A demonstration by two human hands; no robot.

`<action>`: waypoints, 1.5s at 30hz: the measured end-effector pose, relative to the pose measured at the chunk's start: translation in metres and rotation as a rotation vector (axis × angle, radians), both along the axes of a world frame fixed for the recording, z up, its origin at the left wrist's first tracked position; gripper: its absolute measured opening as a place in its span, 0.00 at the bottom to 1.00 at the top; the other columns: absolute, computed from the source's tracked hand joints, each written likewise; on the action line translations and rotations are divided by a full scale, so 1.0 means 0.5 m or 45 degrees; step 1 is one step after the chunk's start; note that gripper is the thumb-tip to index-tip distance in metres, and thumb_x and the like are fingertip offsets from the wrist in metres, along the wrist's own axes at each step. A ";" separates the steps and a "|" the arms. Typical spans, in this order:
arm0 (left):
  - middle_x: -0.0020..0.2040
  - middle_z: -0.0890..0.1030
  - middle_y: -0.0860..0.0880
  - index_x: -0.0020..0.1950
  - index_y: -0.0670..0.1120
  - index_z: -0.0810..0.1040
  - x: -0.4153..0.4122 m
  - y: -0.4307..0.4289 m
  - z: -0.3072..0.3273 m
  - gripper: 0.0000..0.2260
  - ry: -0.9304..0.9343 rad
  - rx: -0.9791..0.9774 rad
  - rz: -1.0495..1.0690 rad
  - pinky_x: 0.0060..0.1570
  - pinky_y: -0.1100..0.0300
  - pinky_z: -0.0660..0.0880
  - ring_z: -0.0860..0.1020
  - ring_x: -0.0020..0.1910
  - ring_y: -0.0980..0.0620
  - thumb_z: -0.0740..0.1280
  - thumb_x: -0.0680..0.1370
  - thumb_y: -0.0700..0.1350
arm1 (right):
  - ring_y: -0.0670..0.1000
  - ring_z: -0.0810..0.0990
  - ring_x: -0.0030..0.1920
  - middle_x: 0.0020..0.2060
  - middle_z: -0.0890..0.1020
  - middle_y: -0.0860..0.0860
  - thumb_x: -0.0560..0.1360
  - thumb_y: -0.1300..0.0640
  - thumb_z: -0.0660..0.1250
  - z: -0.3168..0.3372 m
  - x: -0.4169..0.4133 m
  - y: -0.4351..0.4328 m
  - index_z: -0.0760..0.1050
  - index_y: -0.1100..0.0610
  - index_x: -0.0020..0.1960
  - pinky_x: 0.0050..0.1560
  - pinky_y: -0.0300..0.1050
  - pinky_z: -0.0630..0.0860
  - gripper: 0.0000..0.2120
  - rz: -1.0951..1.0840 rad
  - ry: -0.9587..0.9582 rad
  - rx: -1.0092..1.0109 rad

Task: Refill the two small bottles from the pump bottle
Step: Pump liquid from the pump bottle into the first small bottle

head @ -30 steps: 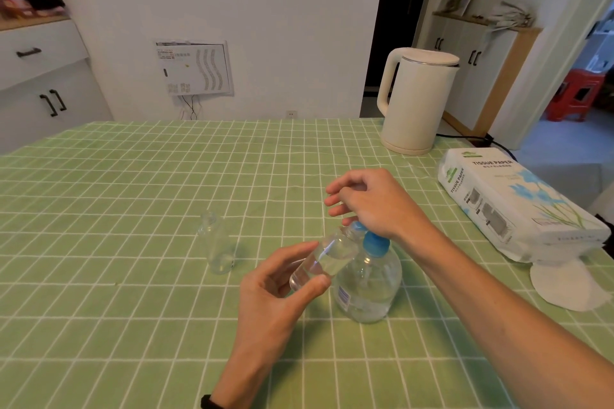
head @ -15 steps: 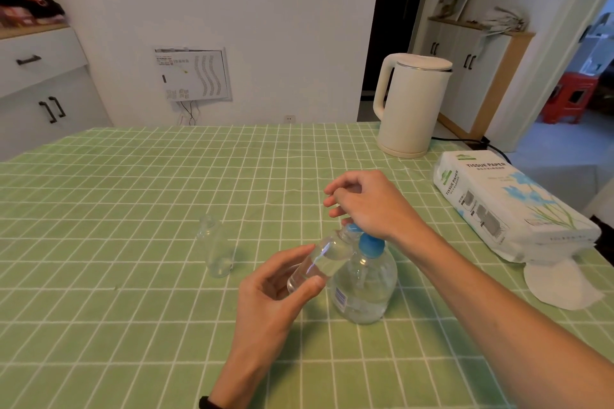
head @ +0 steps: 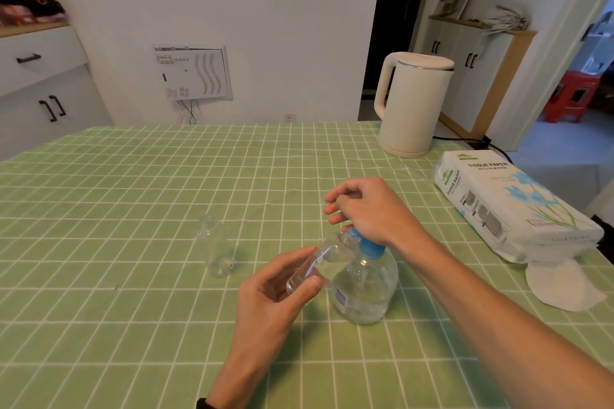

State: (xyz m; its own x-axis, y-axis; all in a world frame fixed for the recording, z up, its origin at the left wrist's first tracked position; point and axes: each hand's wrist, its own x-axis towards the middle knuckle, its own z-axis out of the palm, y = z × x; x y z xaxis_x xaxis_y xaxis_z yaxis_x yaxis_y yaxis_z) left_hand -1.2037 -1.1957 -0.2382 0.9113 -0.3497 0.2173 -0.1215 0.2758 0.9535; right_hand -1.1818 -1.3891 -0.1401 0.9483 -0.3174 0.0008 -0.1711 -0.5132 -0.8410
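A clear pump bottle [head: 365,289] with a blue pump head [head: 368,244] stands on the green checked tablecloth [head: 133,325]. My right hand [head: 368,209] rests on top of the pump head and hides most of it. My left hand [head: 272,295] holds one small clear bottle [head: 319,262] tilted, its mouth against the pump's nozzle. The second small clear bottle [head: 214,251] stands upright and uncapped to the left, apart from both hands.
A cream electric kettle [head: 410,103] stands at the table's far right, its cord trailing off the edge. A pack of tissue paper [head: 508,202] lies along the right edge, with a loose white tissue [head: 561,285] in front of it.
Both hands and the bottles keep their positions; only the camera has shifted slightly.
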 end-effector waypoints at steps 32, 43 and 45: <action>0.58 0.89 0.51 0.59 0.56 0.88 -0.003 -0.002 0.008 0.21 -0.077 -0.022 0.082 0.55 0.62 0.83 0.88 0.58 0.51 0.81 0.66 0.47 | 0.45 0.89 0.43 0.45 0.89 0.47 0.83 0.60 0.64 0.019 0.004 0.002 0.82 0.48 0.47 0.48 0.47 0.85 0.11 0.043 -0.029 -0.032; 0.60 0.89 0.51 0.62 0.54 0.87 0.000 0.001 -0.001 0.21 -0.053 0.026 0.080 0.59 0.59 0.83 0.86 0.61 0.51 0.81 0.69 0.49 | 0.47 0.89 0.43 0.45 0.89 0.48 0.83 0.62 0.63 0.008 -0.004 0.004 0.84 0.54 0.51 0.47 0.45 0.84 0.11 0.021 0.028 -0.015; 0.60 0.89 0.51 0.62 0.55 0.87 0.000 0.001 -0.001 0.20 -0.059 0.028 0.078 0.58 0.60 0.83 0.87 0.61 0.51 0.81 0.70 0.49 | 0.47 0.89 0.43 0.45 0.89 0.48 0.83 0.62 0.63 0.010 -0.005 0.004 0.83 0.52 0.50 0.45 0.43 0.83 0.11 0.017 0.019 -0.029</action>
